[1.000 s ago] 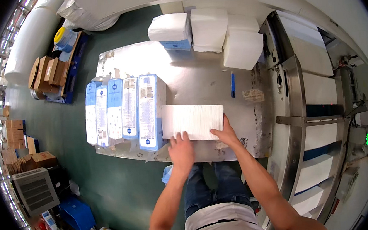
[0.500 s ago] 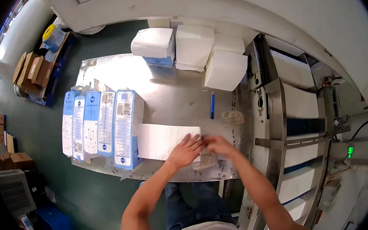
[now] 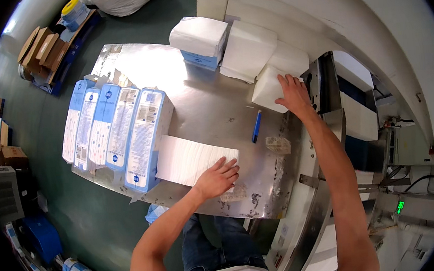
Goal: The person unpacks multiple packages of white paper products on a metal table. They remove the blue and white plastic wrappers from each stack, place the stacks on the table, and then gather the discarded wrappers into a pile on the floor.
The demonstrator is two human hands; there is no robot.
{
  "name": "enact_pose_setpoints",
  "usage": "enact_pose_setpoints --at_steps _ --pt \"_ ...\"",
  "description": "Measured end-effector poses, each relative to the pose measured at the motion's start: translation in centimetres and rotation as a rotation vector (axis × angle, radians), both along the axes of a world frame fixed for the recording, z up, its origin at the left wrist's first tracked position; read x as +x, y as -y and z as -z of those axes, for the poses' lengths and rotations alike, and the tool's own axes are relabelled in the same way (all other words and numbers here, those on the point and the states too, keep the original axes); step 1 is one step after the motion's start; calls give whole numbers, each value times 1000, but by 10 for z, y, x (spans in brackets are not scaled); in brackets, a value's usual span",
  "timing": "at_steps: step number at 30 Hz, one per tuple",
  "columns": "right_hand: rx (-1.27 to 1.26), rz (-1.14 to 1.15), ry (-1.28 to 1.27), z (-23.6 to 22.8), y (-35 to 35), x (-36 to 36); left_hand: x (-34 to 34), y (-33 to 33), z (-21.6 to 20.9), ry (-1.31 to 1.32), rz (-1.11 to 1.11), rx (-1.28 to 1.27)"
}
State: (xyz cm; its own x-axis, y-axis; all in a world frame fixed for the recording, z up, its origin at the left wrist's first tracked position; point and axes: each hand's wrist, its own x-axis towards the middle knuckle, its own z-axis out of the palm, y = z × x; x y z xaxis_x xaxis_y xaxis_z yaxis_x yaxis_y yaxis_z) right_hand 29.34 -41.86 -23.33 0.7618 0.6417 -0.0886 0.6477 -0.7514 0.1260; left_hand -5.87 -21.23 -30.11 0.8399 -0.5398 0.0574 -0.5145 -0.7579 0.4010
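My left hand lies flat, fingers spread, on the near right end of a long stack of white folded paper tissues. The stack rests on its side on the metal table, its left end against a row of packs. My right hand reaches to the far right, open, with its fingers spread over the right side of a white tissue block. Whether its thumb and fingers press on that block I cannot tell. A blue pen-like tool lies on the table between the two hands.
Several blue-and-white printed packs stand in a row at the left of the metal table. More white blocks line the back edge, one partly in blue wrap. Metal machinery borders the right side. Clear tape sticks to the tabletop.
My right hand has left the near end of the tissue stack and moved far and right to the white block. My left hand stays on the stack. The view has shifted somewhat.
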Motion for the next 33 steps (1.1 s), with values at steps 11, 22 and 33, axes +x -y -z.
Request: enact_pose_setpoints --at_steps 11,22,33 --pt "-21 -50 12 10 1 17 3 -2 0 1 11 -2" --pt "66 -82 409 60 10 19 4 -2 -1 -2 26 38" --pt "397 34 615 -104 39 -44 2 2 -3 11 7 44"
